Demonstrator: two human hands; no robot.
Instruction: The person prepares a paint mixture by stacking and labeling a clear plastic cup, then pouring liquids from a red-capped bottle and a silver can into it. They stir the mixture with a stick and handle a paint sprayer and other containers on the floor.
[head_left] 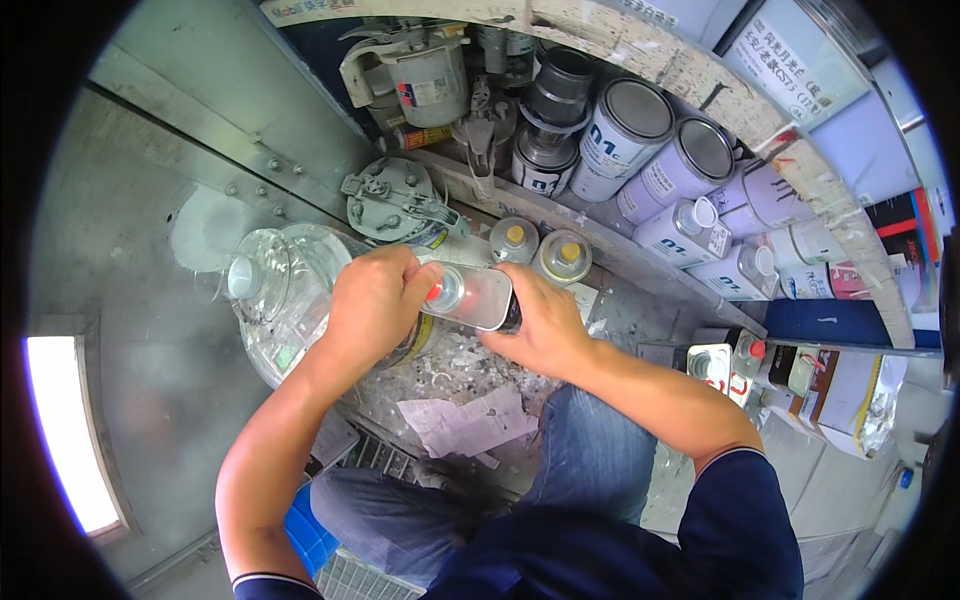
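Note:
My left hand (372,300) is closed at the left end of a rectangular metal can (480,296) with a small red cap, its thumb at the cap and spout. My right hand (540,325) grips the can's other end. Just left of my hands lies a large clear plastic jug (275,305) with a pale cap. Two round containers with yellow caps, one (515,240) and another (563,255), stand behind the can. A lidded pot crusted with grey paint (390,200) sits beyond my left hand.
A paint-stained wooden shelf (650,55) holds several tins (620,140) and cups (425,80). Small cans (720,365) and boxes stand at the right. A metal wall (150,240) is at left. Torn paper (465,425) litters the work surface near my bent legs.

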